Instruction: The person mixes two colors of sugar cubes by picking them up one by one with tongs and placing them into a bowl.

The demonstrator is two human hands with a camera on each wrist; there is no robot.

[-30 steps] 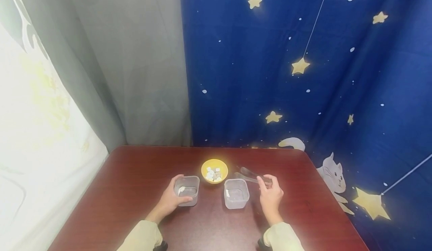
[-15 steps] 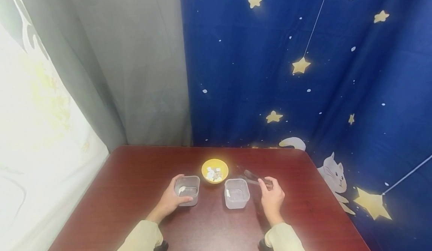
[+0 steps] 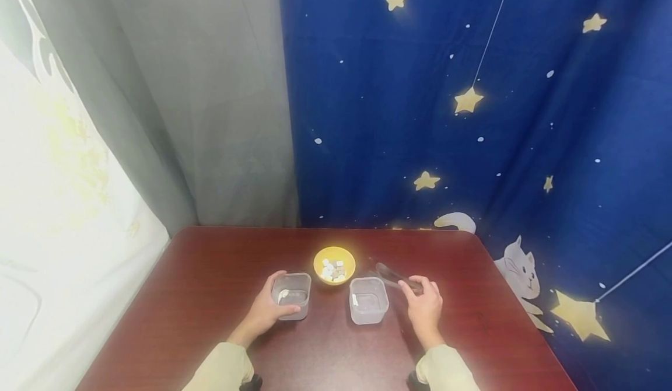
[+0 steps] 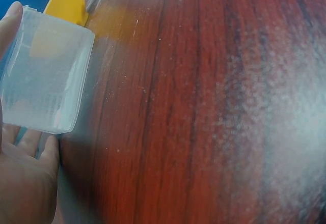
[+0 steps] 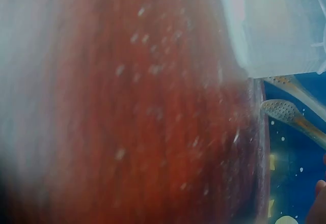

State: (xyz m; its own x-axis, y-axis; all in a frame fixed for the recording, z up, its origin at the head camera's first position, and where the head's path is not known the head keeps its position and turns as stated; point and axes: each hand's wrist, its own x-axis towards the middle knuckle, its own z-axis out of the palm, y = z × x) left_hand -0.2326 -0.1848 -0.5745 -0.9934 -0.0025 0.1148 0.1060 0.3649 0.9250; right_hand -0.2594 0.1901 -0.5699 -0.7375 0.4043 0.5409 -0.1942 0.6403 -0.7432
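My left hand [image 3: 265, 312] grips a clear square plastic container [image 3: 300, 316], thumb at its near side and fingers behind; a small white piece lies inside. In the left wrist view the fingers reach under and around this container [image 4: 48, 76]. My right hand [image 3: 426, 310] pinches translucent tongs [image 3: 391, 273], whose arms point left behind a second clear container [image 3: 368, 316]. The right wrist view shows the tongs' perforated tips [image 5: 280, 109] apart, with nothing seen between them. One small white piece sits in the second container too.
A yellow bowl [image 3: 335, 251] with several white and greyish pieces stands behind and between the two containers. The dark red table [image 3: 252, 245] ends at a grey curtain [image 3: 231, 117] and a blue star-patterned curtain [image 3: 378, 122].
The tongs shift slightly right, then back left, and their far arm is now partly hidden behind the second container. My left hand and its container stay in place.
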